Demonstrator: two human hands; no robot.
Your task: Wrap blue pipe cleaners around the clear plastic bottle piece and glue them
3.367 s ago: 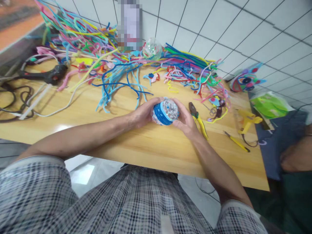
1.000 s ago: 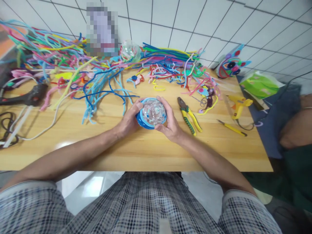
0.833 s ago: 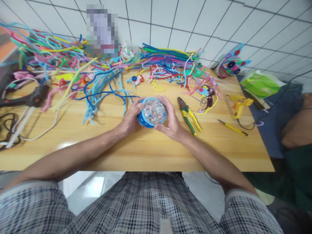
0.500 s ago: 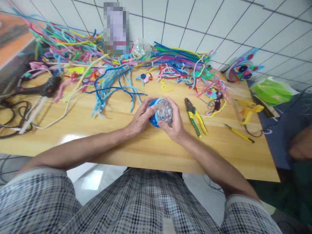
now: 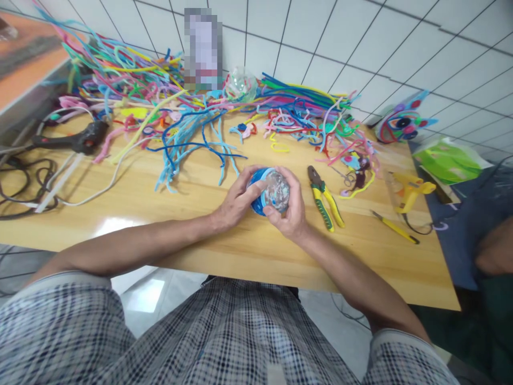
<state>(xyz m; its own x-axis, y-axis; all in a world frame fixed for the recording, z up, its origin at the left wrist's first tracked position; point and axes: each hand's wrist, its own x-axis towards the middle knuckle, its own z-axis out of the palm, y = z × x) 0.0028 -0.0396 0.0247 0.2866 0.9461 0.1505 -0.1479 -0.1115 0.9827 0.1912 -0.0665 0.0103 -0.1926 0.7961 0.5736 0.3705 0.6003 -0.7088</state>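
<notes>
Between my two hands is a round ball point(image 5: 279, 193), blue on its left side and mottled grey on its right, with a light blue band between. My left hand point(image 5: 240, 199) wraps its left side, the thumb lying across the top. Around the right side curl the fingers of my right hand point(image 5: 293, 206), its thumb pressed on the lower front. The underside of the ball is hidden. Just right of my hands lie pliers point(image 5: 325, 198) with yellow and green handles. Ahead of them a bunch of light and dark blue pipe cleaners point(image 5: 192, 141) spreads over the wooden table point(image 5: 180, 251).
A black glue gun point(image 5: 76, 139) with cords lies at left. At right are a yellow glue gun point(image 5: 411, 190), a yellow craft knife point(image 5: 395, 226) and scissors point(image 5: 349, 176). A clear ball point(image 5: 240, 85) stands by the tiled wall. Part of another person's arm point(image 5: 495, 248) shows at far right.
The view has shifted slightly, so the table and my hands sit a little more to the right and lower. Both hands keep their hold on the ball.
</notes>
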